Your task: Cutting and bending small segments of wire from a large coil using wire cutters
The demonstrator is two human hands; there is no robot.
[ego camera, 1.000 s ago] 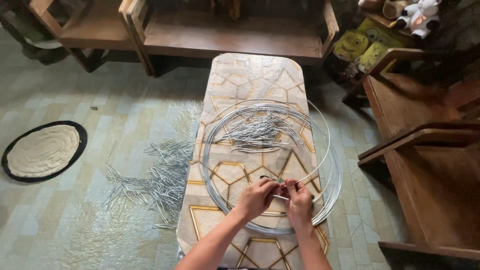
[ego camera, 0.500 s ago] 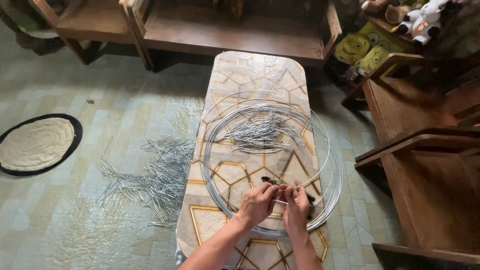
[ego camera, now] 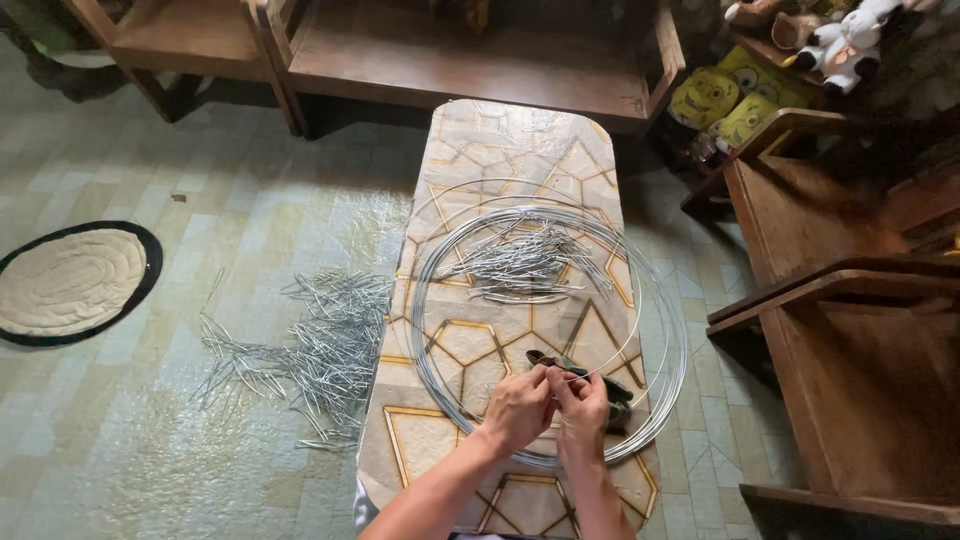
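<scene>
A coil of silver wire [ego camera: 436, 270] lies on a narrow padded board [ego camera: 520, 140] with a gold hexagon print. Inside the coil sits a heap of short cut wire pieces [ego camera: 520, 265]. My left hand [ego camera: 515, 408] and my right hand [ego camera: 585, 405] meet over the near side of the coil, fingertips together, pinching a thin strand of the wire between them. A dark-handled tool [ego camera: 590, 380], likely pliers, rests on the board just beyond my fingers.
A big scatter of cut wire pieces [ego camera: 310, 345] covers the tiled floor left of the board. A round mat [ego camera: 65, 283] lies far left. Wooden benches [ego camera: 850, 300] stand right and a wooden bench frame [ego camera: 400, 50] behind. Soft toys [ego camera: 850, 40] sit top right.
My hands have drawn closer together over the near edge of the coil. The view has tilted slightly; the coil and wire piles stay where they were.
</scene>
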